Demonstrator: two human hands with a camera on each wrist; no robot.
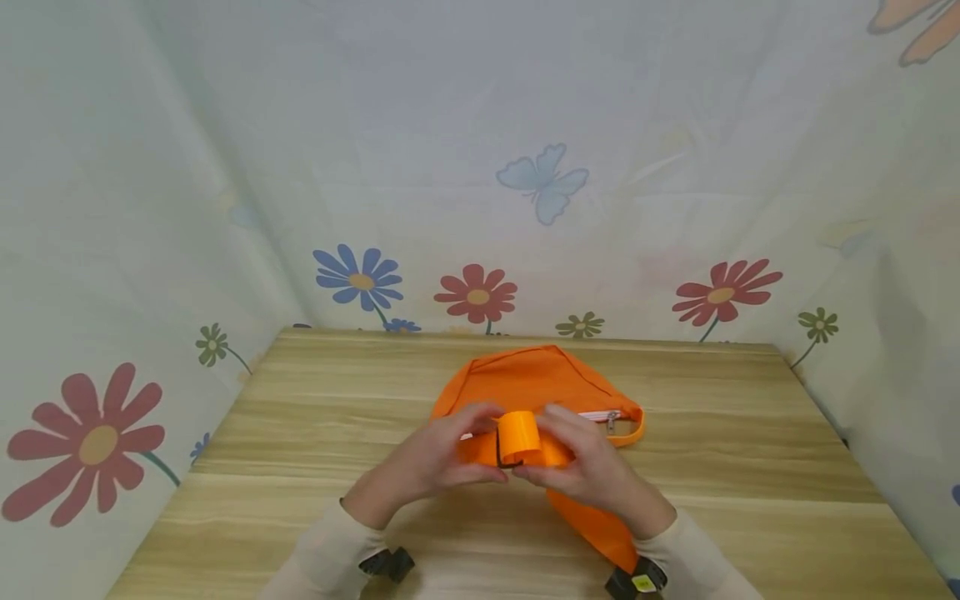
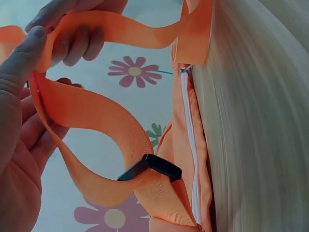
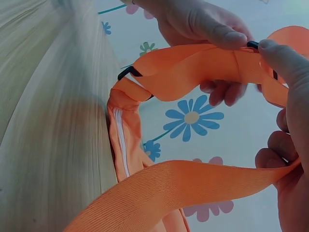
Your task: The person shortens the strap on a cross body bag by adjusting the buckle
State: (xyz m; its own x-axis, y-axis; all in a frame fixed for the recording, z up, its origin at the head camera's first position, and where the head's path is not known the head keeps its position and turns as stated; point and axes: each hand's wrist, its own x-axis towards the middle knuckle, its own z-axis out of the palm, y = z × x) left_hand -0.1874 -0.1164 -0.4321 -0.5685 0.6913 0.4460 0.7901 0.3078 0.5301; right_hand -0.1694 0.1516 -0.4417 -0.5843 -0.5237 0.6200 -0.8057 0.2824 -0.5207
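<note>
An orange fabric bag (image 1: pixel 528 379) with a white zipper (image 2: pixel 189 140) lies on the table behind the hands. Its wide orange strap (image 3: pixel 183 72) rises to both hands and curls into a loop (image 1: pixel 519 435) between them. My left hand (image 1: pixel 435 454) pinches the strap beside a thin black buckle (image 1: pixel 500 450). On the other side of that loop, my right hand (image 1: pixel 588 458) grips the webbing between thumb and fingers; the thumbs are close together. Nearer the bag, a second black piece, a slide buckle (image 2: pixel 161 166), sits on the strap.
The wood-grain table (image 1: pixel 322 392) reaches back to a pale curtain (image 1: pixel 420 125) printed with flowers and butterflies. From under the right forearm, an orange strap end (image 1: pixel 600 525) trails toward the near edge. A zipper pull (image 1: pixel 611 421) hangs at the bag's right side.
</note>
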